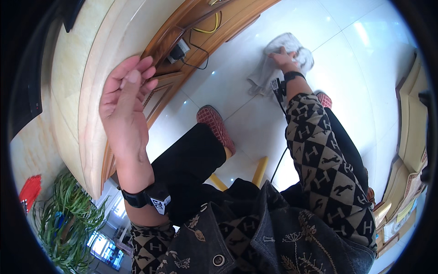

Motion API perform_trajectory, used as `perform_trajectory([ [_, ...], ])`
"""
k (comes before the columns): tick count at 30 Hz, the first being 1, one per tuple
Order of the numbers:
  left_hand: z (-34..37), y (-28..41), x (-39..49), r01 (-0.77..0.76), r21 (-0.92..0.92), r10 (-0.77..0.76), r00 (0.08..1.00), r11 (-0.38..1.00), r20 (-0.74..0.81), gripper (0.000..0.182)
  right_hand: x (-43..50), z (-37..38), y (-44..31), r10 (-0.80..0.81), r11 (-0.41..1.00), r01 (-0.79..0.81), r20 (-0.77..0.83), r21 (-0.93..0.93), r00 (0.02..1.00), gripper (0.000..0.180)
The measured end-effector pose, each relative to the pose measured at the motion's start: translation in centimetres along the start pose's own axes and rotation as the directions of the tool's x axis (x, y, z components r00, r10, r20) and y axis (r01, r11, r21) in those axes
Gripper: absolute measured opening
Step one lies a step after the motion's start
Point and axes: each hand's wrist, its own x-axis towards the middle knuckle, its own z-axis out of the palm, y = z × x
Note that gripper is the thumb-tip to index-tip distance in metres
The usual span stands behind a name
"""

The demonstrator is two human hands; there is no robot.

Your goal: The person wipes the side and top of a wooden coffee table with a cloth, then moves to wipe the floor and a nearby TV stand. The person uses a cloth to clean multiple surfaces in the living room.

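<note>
A crumpled light-grey cloth is gripped by my right hand, which reaches down towards the white tiled floor. Part of the cloth hangs loosely below the fingers, and its upper part looks blurred. My left hand is raised, palm partly turned up, with curled fingers set apart and nothing seen in them. It lies beside the rounded edge of a cream marble-like top; whether the two touch, I cannot tell. Both wrists wear black straps with small devices.
Below the marble-like top is a carved wooden cabinet, with a black plug in a white socket and a yellow cable. Yellow stool legs stand between my legs. Cushioned seating is at right, a leafy plant at lower left.
</note>
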Motion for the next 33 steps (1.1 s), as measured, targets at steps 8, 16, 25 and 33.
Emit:
perform_trajectory([
  [8,-1.9,0.6,0.1,-0.099,-0.083,0.101,0.995,0.992,0.023,0.025,-5.7,5.1,-12.0,-0.321,0.85,0.328,0.089,-0.413,0.943,0.064],
  [16,-2.3,0.3,0.9,-0.086,-0.155,0.095,0.994,0.984,0.052,0.024,-17.0,12.0,-14.6,-0.543,0.478,0.731,0.49,-0.488,0.682,0.044],
  [25,-1.6,0.2,1.0,-0.092,-0.12,0.095,0.995,0.989,0.018,0.023,-6.1,6.2,-5.9,-0.525,0.739,0.459,0.006,-0.493,0.851,0.07],
  [33,-0.8,0.3,1.8,-0.076,-0.132,0.072,0.997,0.988,-0.035,0.022,-10.3,4.3,5.0,-0.264,0.898,0.236,-0.025,-0.372,0.964,0.075],
])
